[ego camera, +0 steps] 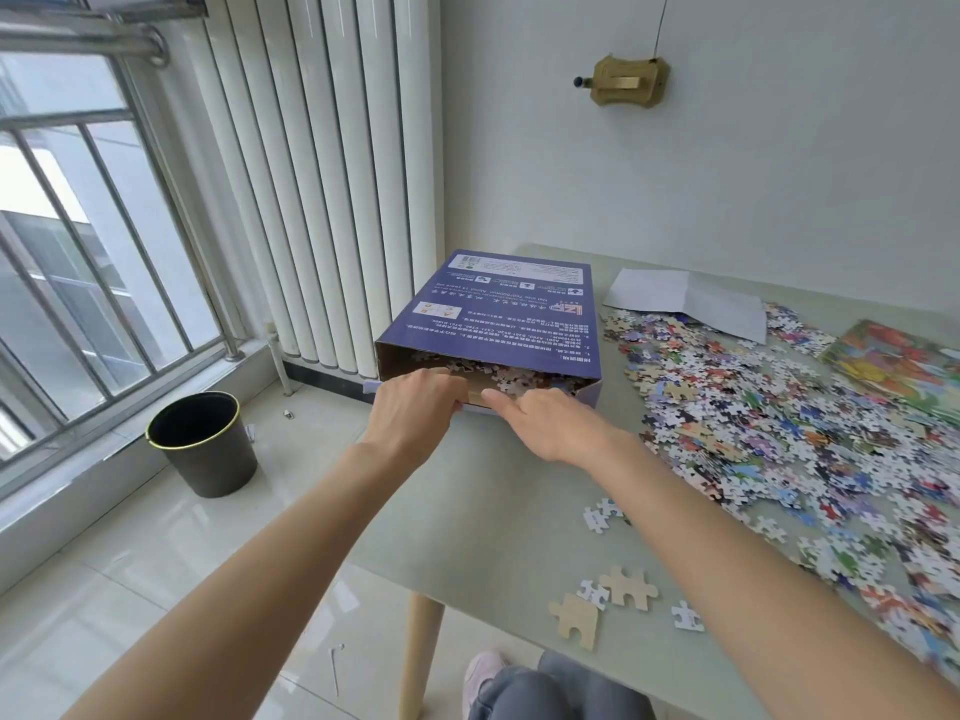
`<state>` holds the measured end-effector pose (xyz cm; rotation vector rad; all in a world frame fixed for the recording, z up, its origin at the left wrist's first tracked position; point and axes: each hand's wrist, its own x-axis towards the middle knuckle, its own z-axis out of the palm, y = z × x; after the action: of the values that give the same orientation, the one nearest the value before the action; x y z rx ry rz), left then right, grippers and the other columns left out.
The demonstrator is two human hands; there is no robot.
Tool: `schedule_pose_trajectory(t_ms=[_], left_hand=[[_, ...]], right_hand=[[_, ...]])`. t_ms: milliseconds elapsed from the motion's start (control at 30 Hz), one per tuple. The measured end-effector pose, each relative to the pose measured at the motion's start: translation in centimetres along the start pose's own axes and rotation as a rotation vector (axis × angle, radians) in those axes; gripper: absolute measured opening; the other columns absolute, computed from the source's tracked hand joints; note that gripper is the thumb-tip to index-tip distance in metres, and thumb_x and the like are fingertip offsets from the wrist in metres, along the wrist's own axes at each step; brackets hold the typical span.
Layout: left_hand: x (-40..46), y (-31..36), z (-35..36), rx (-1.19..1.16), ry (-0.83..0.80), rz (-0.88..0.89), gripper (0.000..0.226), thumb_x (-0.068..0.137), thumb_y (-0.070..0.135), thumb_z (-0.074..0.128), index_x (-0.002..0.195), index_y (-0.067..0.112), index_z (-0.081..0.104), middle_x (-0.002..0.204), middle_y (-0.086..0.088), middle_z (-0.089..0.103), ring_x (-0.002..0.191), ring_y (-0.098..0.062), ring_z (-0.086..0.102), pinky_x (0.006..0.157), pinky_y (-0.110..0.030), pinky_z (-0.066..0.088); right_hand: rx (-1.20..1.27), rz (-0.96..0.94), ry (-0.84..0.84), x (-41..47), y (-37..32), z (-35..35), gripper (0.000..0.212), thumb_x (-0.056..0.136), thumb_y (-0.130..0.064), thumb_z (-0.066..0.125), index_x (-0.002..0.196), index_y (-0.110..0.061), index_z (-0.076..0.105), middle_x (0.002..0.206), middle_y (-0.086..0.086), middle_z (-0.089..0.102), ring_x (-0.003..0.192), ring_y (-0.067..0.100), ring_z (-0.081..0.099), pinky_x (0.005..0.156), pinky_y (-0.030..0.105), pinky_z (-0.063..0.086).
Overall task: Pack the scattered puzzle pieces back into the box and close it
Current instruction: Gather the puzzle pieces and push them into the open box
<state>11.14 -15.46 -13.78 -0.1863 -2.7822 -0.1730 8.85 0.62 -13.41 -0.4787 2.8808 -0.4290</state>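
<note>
One purple box (493,309), two hands, left hand (415,413) and right hand (550,423), one black bin (205,444), one white paper sheet (685,301), puzzle pieces (779,418) too many to count, two large tan pieces (602,605).

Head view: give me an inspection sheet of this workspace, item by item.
Surface: pale green table, bare in front of the box.
Job's things: blue box lying flat, near end open, pieces inside; loose puzzle pieces spread to the right.
Clutter: white paper; colourful picture sheet.
Hands: left hand and right hand at the box's open end, fingers on its flap.
Cables: nothing seen.
Surroundings: black bin on the floor, radiator, window.
</note>
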Motion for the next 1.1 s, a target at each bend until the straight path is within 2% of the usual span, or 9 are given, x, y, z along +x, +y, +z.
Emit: schedule_pose_trajectory(t_ms=[133,200,267,400,533,767,933,1000,1100], left_hand=[[0.0,0.7,-0.2,0.026,-0.012,0.009,0.019,0.093,0.016,0.049,0.1,0.021,0.065,0.103,0.003,0.064,0.091,-0.025,0.06,0.063,-0.027,0.031],[0.0,0.8,-0.2,0.026,-0.042,-0.013,0.019,0.092,0.015,0.048,0.101,0.02,0.065,0.104,0.002,0.064,0.092,-0.026,0.059,0.064,-0.028,0.032],[-0.1,0.8,0.1,0.027,-0.062,-0.032,0.019,0.092,0.014,0.048,0.101,0.018,0.065,0.104,0.0,0.064,0.091,-0.027,0.06,0.064,-0.028,0.032],[-0.7,1.3,0.8,0.027,-0.114,-0.077,0.021,0.089,0.009,0.047,0.097,0.017,0.065,0.1,-0.003,0.064,0.078,-0.026,0.052,0.057,-0.027,0.024],[-1.1,2.2,1.5,-0.05,-0.136,-0.092,0.022,0.087,0.009,0.049,0.098,0.016,0.066,0.101,-0.004,0.065,0.082,-0.027,0.056,0.059,-0.028,0.031],[-0.6,8.1,2.4,-0.311,-0.111,0.004,0.025,0.09,0.016,0.047,0.108,0.02,0.064,0.109,0.0,0.064,0.098,-0.025,0.06,0.076,-0.036,0.052],[0.9,13.9,4.0,-0.469,-0.241,0.251,0.035,0.093,0.003,0.038,0.123,0.011,0.055,0.125,-0.007,0.054,0.112,-0.025,0.055,0.094,-0.032,0.044],[2.0,16.7,5.1,-0.475,-0.378,0.277,0.043,0.095,0.006,0.04,0.137,0.011,0.04,0.138,-0.01,0.044,0.125,-0.024,0.046,0.105,-0.032,0.037],[3.6,19.1,6.4,-0.498,-0.484,0.201,0.055,0.097,0.015,0.042,0.147,0.012,0.019,0.153,-0.012,0.02,0.138,-0.028,0.029,0.113,-0.036,0.025]], right_hand=[[0.032,0.015,-0.082,1.6,-0.1,-0.7,0.062,0.1,-0.049,0.012,0.133,-0.01,0.047,0.129,0.018,0.049,0.119,0.031,0.045,0.099,0.04,0.035],[0.105,-0.043,-0.032,1.7,0.2,-0.8,0.055,0.101,-0.043,0.018,0.114,-0.007,0.058,0.113,0.017,0.055,0.107,0.03,0.049,0.092,0.037,0.036],[0.173,-0.083,0.054,1.3,0.8,-0.4,0.053,0.1,-0.043,0.025,0.07,-0.007,0.051,0.082,0.008,0.052,0.085,0.027,0.049,0.078,0.034,0.036],[0.107,-0.159,0.175,-1.3,2.5,0.4,0.045,0.098,-0.039,0.036,0.058,-0.019,0.044,0.079,-0.003,0.05,0.088,0.022,0.053,0.078,0.037,0.044],[0.13,-0.128,0.28,-3.5,4.8,0.2,0.033,0.098,-0.03,0.038,0.101,-0.014,0.067,0.11,0.002,0.061,0.101,0.02,0.057,0.086,0.04,0.048],[0.097,0.022,0.467,-6.8,9.4,-0.5,0.027,0.097,-0.02,0.04,0.108,-0.017,0.065,0.112,0.001,0.061,0.094,0.017,0.058,0.076,0.034,0.051],[0.034,0.268,0.33,-7.3,15.0,-0.4,0.041,0.098,-0.031,0.041,0.135,-0.013,0.042,0.139,0.008,0.042,0.123,0.024,0.044,0.094,0.035,0.043],[0.009,0.36,0.275,-7.2,17.5,-0.3,0.058,0.097,-0.044,0.038,0.147,-0.019,0.022,0.154,0.01,0.02,0.141,0.029,0.021,0.112,0.043,0.026],[0.001,0.445,0.243,-6.3,19.6,-0.4,0.065,0.096,-0.051,0.031,0.15,-0.026,0.006,0.158,0.011,0.0,0.145,0.032,0.0,0.116,0.046,0.005]])
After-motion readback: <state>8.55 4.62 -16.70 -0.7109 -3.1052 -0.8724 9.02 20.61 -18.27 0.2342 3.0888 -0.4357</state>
